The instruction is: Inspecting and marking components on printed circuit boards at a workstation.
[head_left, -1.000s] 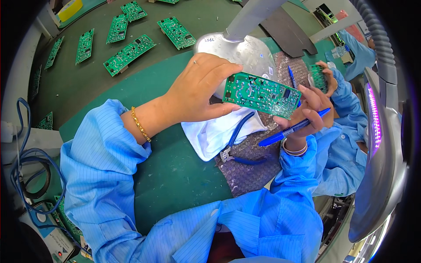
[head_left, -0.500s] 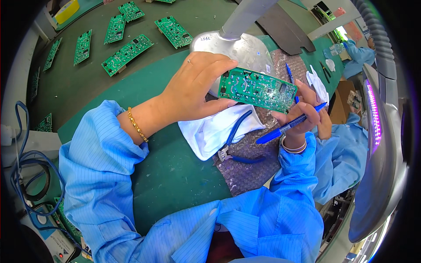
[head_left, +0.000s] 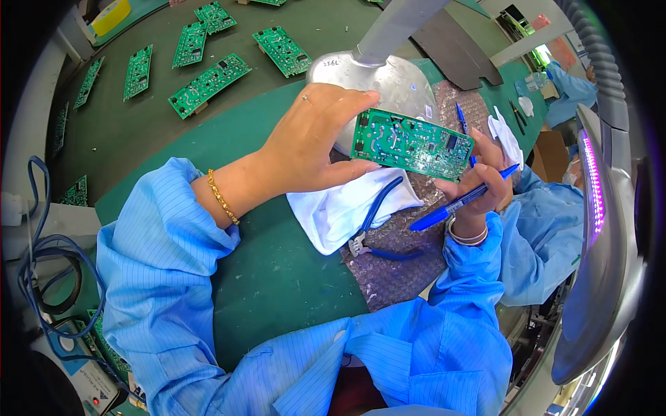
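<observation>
A green circuit board (head_left: 413,144) is held up between my two hands, its soldered face toward me. My left hand (head_left: 309,142) grips its left end between thumb and fingers. At the right end, the fingers of my right hand (head_left: 485,170) pinch the board, and a blue capped pen (head_left: 454,206) is tucked among them. Below the board lie a white cloth (head_left: 322,225) and blue-handled cutting pliers (head_left: 357,244), partly on the cloth and partly on a sheet of bubble wrap (head_left: 388,281). Another blue pen (head_left: 462,118) rests beyond my right fingers.
Several more circuit boards (head_left: 209,84) lie on the dark surface at the far left. Behind my hands stands a lamp's silver base (head_left: 333,69). The lamp's lit head (head_left: 600,249) hangs at the right, beside a co-worker's blue sleeve (head_left: 544,229). Blue cables (head_left: 41,243) loop at the left edge.
The whole view has shifted slightly, moving the scene a little rightward and down. Both hands keep hold of the board, and the pen stays in my right hand. The co-worker beside me has moved slightly.
</observation>
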Tool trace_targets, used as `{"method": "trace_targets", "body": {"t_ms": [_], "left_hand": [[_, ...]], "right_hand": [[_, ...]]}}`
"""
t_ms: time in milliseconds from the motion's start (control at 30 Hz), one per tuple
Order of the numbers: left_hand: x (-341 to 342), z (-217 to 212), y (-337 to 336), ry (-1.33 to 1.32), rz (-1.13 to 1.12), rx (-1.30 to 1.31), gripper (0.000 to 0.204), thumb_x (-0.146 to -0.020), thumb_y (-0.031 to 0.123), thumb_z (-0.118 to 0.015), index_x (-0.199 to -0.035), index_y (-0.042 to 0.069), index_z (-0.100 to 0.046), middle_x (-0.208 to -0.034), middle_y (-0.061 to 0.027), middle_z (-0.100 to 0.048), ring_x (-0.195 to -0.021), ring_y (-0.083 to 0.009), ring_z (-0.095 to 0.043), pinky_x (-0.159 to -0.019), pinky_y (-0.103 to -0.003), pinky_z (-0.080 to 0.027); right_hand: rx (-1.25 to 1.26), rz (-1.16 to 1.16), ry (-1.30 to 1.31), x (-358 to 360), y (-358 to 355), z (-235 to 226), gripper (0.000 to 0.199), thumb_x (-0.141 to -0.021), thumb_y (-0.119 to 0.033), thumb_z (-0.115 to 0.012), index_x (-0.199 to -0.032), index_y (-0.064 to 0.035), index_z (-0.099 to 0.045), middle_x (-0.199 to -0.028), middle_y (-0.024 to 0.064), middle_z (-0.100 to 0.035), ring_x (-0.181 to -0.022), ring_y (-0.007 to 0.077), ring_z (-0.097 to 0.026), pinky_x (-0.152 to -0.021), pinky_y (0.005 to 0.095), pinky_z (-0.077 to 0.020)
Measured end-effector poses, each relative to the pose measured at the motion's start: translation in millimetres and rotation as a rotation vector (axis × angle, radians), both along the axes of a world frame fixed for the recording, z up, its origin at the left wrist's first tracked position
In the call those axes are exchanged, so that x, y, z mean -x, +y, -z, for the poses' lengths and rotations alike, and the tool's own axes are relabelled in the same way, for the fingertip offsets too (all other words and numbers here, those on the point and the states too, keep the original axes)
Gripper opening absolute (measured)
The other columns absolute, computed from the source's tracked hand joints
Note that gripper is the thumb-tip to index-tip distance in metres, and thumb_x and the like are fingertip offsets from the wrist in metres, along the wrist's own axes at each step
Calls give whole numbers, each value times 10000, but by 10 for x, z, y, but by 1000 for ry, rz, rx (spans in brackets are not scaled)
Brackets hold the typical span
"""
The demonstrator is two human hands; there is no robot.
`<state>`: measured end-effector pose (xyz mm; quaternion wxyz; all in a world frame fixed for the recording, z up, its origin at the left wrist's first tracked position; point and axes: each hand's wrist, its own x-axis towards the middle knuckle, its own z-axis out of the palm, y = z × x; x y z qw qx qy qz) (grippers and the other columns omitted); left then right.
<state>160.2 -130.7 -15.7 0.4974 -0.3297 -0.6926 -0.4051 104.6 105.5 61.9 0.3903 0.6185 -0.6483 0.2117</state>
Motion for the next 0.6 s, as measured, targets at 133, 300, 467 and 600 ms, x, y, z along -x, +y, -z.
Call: {"method": "trace_targets", "body": {"t_ms": [133, 300, 467, 600], "left_hand": [[15, 10, 5, 9, 1, -9, 698, -583, 214, -724, -1165, 54, -373, -1007, -106, -494, -898, -277, -470, -776, -373, -364], [4, 1, 6, 24, -19, -11, 696, -583, 218, -724, -1161, 51, -377, -983, -101, -495, -883, -274, -469, -776, -375, -363], [3, -4, 8, 21, -15, -17, 695, -581, 221, -725, -1160, 53, -379, -971, -100, -496, -877, -275, -469, -775, -376, -363], [-2, 1, 8, 22, -18, -23, 701, -578, 222, -727, -1163, 56, -378, -969, -99, -495, -878, -278, -468, -779, -377, -362]], "right_hand": [[19, 8, -4, -7, -2, 22, 552, -664, -364, -679, -1038, -115, -359, -1003, 229, -532, -844, 290, -552, -656, 323, -472], [-36, 1, -36, -9, 17, -5, 634, -588, -271, -747, -1042, -134, -326, -1059, 200, -498, -846, 270, -521, -636, 305, -438], [-44, 7, -40, -8, 20, -7, 633, -592, -272, -744, -1044, -133, -324, -1062, 200, -497, -846, 273, -520, -635, 308, -438], [-42, 3, -42, -14, 12, -14, 623, -600, -274, -738, -1047, -132, -328, -1064, 202, -495, -850, 273, -520, -634, 309, -437]]}}
